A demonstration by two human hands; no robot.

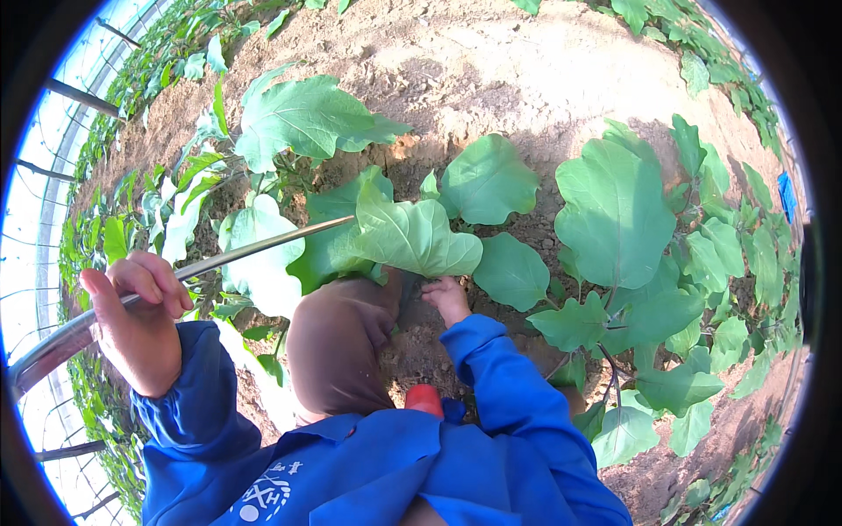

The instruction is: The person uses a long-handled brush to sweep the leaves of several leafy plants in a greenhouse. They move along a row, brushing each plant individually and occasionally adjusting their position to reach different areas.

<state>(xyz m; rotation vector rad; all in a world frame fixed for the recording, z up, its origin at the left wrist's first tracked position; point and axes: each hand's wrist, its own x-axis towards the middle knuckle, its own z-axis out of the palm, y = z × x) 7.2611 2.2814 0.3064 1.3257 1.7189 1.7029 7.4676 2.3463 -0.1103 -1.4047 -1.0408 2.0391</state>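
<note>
My left hand [141, 315] is closed around a shiny metal rod [243, 255], which slants up to the right. The rod's thin tip reaches the edge of a pale, veined eggplant leaf [421, 238] that is turned underside up. Just below that leaf's lower edge is my right hand [449, 300], its fingers bent and partly in shade. Whether those fingers pinch anything cannot be made out. Beside the hand, a broad green leaf [512, 271] spreads to the right. My bent knee in brown trousers [339, 342] lies between the two hands.
Large-leaved eggplant plants [615, 214] stand close on the right, with more plants [302, 121] at the upper left. Dry bare soil [460, 59] runs beyond them. A red object [424, 400] sits near my body. Wire mesh with dark poles [82, 97] lines the left rim.
</note>
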